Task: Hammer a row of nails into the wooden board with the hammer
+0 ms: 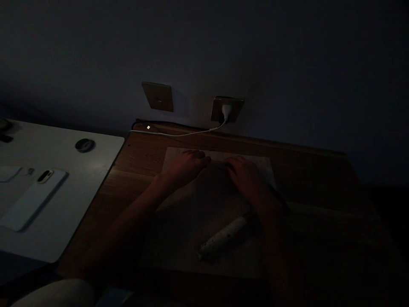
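Note:
The scene is very dark. My left hand (191,164) rests at the far part of a pale sheet or board (179,238), its fingers curled and closed. To its right, my right hand (241,170) is also curled near the far edge, fingers bent toward the left hand. Whatever lies between or under the fingers is too dark to make out. Nearer to me on the board, beside my right forearm, lies a tool with a pale, worn handle (222,236); its far end passes under the forearm, and a dark part shows to the right of it.
The board lies on a wooden table (326,204). At the left, a white table (76,183) bears a phone (35,200) and a round dark object (84,145). A white cable (182,134) runs along the wall to a socket (234,108); a wall plate (159,97) is beside it.

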The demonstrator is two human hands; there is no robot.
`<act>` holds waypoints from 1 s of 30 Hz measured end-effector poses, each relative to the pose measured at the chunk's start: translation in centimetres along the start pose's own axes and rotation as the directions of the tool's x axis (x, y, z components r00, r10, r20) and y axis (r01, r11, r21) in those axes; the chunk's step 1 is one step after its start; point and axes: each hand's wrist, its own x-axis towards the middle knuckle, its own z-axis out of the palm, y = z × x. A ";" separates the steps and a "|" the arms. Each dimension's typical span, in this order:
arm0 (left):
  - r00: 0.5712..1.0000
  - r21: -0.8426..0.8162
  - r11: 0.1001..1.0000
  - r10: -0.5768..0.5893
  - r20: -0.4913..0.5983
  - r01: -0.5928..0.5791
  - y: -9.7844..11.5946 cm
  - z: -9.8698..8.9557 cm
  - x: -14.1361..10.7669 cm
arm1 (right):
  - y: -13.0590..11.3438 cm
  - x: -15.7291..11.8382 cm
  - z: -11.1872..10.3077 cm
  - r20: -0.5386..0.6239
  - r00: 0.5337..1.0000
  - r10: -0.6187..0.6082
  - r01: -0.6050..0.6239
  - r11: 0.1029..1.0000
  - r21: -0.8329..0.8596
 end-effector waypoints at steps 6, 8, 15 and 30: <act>0.998 0.018 0.999 -0.046 -0.053 0.047 0.0 1.0 0.0 | -0.6 0.2 0.6 0.034 0.999 0.033 -0.032 0.999 -0.032; 0.996 0.014 0.998 -0.060 -0.062 0.061 0.1 1.2 0.0 | -0.7 0.1 0.8 0.033 0.999 0.031 -0.029 0.998 -0.060; 0.997 -0.023 0.997 -0.076 -0.003 0.076 0.3 0.6 0.1 | -1.0 -0.2 1.1 0.023 1.000 -0.004 0.007 0.995 -0.104; 0.997 -0.199 0.977 -0.077 0.011 0.077 0.5 0.3 -0.1 | -1.1 0.0 0.1 0.068 0.998 -0.010 0.009 1.000 0.009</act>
